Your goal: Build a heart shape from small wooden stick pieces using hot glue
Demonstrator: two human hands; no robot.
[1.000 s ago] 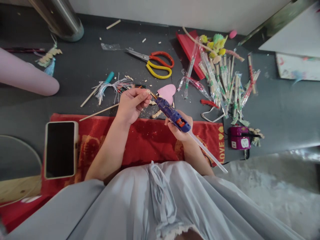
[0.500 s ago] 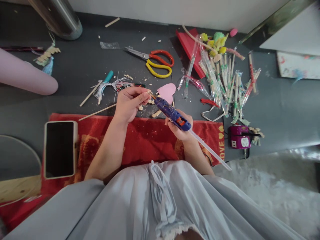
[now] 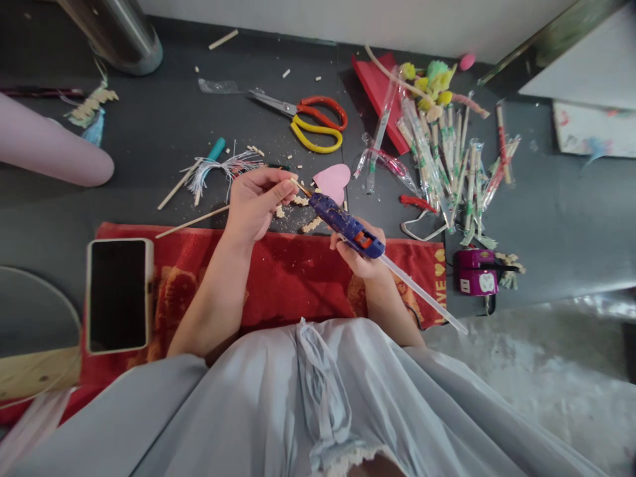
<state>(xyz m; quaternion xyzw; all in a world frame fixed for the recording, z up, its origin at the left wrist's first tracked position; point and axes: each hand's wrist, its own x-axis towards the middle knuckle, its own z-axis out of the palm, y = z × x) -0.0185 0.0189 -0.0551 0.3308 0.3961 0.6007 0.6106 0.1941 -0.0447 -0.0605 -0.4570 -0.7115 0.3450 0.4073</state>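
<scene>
My right hand (image 3: 362, 255) is wrapped round a dark blue hot glue gun (image 3: 342, 222). A long clear glue stick (image 3: 424, 295) pokes out of its back end toward the lower right. My left hand (image 3: 259, 202) is closed, thumb against forefinger, pinching a tiny pale wooden piece (image 3: 294, 181). The gun's metal nozzle (image 3: 304, 191) is right by that piece; whether they touch I cannot tell. Under and beyond the hands lie small wooden bits (image 3: 299, 201) and a pink paper heart (image 3: 332, 180).
Scissors (image 3: 320, 124) with red and yellow handles lie ahead. Several wrapped sticks (image 3: 442, 159) are heaped to the right, above a purple box (image 3: 476, 271). A phone (image 3: 120, 295) rests on the red towel (image 3: 283, 278) at left. White threads (image 3: 218, 171) lie near a teal-capped tool (image 3: 216, 149).
The glue gun and my right hand have shifted slightly to the right and down, drawing the nozzle a little away from my left fingertips. My left hand keeps its pinch.
</scene>
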